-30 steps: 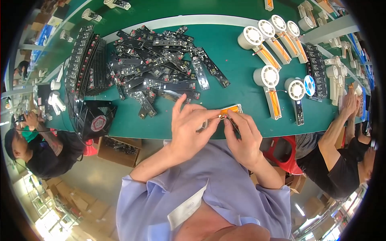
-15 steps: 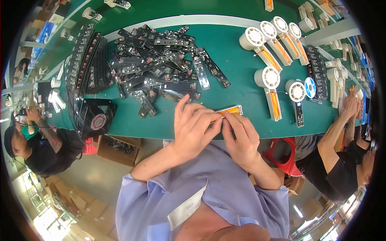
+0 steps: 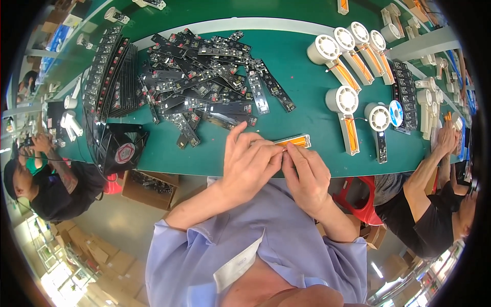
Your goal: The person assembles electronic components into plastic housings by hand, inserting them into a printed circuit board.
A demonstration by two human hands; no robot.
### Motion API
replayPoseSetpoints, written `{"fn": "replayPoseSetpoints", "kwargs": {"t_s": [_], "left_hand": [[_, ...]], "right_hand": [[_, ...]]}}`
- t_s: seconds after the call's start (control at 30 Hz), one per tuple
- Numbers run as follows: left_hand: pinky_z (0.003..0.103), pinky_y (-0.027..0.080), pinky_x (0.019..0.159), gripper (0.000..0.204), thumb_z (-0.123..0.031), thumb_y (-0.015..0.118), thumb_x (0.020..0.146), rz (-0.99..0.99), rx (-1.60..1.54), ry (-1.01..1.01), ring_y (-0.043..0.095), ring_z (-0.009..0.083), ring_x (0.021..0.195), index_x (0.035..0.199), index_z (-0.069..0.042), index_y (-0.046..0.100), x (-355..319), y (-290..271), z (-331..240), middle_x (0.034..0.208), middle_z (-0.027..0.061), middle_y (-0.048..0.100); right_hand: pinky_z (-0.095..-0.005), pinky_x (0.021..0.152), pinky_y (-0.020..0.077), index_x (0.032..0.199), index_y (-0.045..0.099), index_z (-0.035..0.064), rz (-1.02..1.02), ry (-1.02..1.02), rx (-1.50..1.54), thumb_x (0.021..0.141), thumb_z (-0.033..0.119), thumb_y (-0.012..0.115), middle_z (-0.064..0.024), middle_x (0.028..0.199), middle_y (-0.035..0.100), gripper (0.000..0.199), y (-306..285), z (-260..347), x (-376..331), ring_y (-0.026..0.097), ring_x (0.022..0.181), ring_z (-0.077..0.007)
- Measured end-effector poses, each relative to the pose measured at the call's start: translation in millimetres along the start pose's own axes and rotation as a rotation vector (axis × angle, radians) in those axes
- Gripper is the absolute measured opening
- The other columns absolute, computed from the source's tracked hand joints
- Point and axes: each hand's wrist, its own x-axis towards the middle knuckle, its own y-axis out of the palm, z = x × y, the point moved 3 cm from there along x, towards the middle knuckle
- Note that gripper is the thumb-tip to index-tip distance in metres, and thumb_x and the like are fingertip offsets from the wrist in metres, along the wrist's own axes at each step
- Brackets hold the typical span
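Directly in front of me, my left hand point(image 3: 250, 159) and my right hand point(image 3: 307, 176) meet fingertip to fingertip. Both pinch at a tiny pale bit, too small to name. Just behind the fingertips shows the end of a white handle shell point(image 3: 306, 140) with an orange strip point(image 3: 293, 141) inside; my fingers cover the rest of it. The left index finger is raised away from the pinch. To the right lie an open handheld fan point(image 3: 343, 100) with orange in its handle and another fan point(image 3: 378, 117) with a dark circuit board along its handle.
A heap of black circuit boards point(image 3: 204, 77) covers the left middle of the green table point(image 3: 286, 46), beside a stacked row of boards point(image 3: 115, 77). A black cooling fan point(image 3: 121, 148) stands at the front left edge. More handheld fans point(image 3: 327, 48) and a blue-white spool point(image 3: 395, 112) lie right. Co-workers sit on both sides.
My fingers stay together at the same spot, with only slight shifts. The whole view has moved a little; nothing was taken up or put down.
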Motion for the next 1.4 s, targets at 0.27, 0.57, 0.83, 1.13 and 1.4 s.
{"fn": "replayPoseSetpoints", "kwargs": {"t_s": [0.27, 0.57, 0.83, 1.13, 1.4], "left_hand": [[0.052, 0.042, 0.112, 0.022, -0.007, 0.084, 0.079, -0.017, 0.065, 0.049, 0.065, 0.0222, 0.094, 0.098, -0.009, 0.074, 0, 5, -4, 0.096, 0.0004, 0.074], [0.049, 0.042, 0.111, 0.022, -0.005, 0.088, 0.075, -0.007, 0.036, -0.017, 0.068, 0.0186, 0.092, 0.093, -0.012, 0.077, 5, 4, 1, 0.093, -0.0026, 0.077], [0.057, 0.038, 0.116, 0.024, -0.013, 0.088, 0.075, -0.07, 0.238, 0.172, 0.065, 0.026, 0.108, 0.096, -0.015, 0.076, -16, -6, 6, 0.106, -0.0037, 0.073], [0.052, 0.042, 0.111, 0.033, -0.004, 0.081, 0.082, 0.075, -0.184, -0.117, 0.064, 0.0288, 0.11, 0.111, -0.01, 0.065, -6, -9, 13, 0.108, 0.0061, 0.07], [0.046, 0.045, 0.095, 0.035, -0.001, 0.074, 0.084, 0.347, -0.253, -0.346, 0.059, 0.0343, 0.11, 0.116, -0.005, 0.061, 12, -15, 14, 0.113, 0.0113, 0.067]], "right_hand": [[-0.0387, 0.068, 0.0585, 0.115, 0.072, -0.0074, 0.068, -0.054, 0.007, 0.08, -0.013, 0.08, -0.0163, 0.103, 0.073, 0.037, -6, -8, 9, 0.071, 0.081, -0.0316], [-0.0381, 0.069, 0.0587, 0.122, 0.071, -0.0084, 0.142, -0.073, 0.048, 0.083, -0.009, 0.079, -0.015, 0.104, 0.069, 0.04, -7, -12, 8, 0.07, 0.086, -0.0295], [-0.0375, 0.08, 0.0606, 0.123, 0.076, -0.0011, 0.119, 0.449, 0.465, 0.087, -0.008, 0.081, -0.0163, 0.119, 0.074, 0.036, -19, -19, 0, 0.072, 0.098, -0.0297], [-0.0386, 0.081, 0.0615, 0.111, 0.078, -0.0035, 0.183, -0.058, 0.296, 0.074, -0.009, 0.087, -0.0132, 0.118, 0.076, 0.038, -13, -27, 14, 0.072, 0.098, -0.031], [-0.0379, 0.082, 0.0618, 0.111, 0.079, -0.0028, 0.246, -0.04, 0.352, 0.076, -0.008, 0.087, -0.0125, 0.117, 0.077, 0.037, -7, -31, 19, 0.072, 0.098, -0.0312]]}}
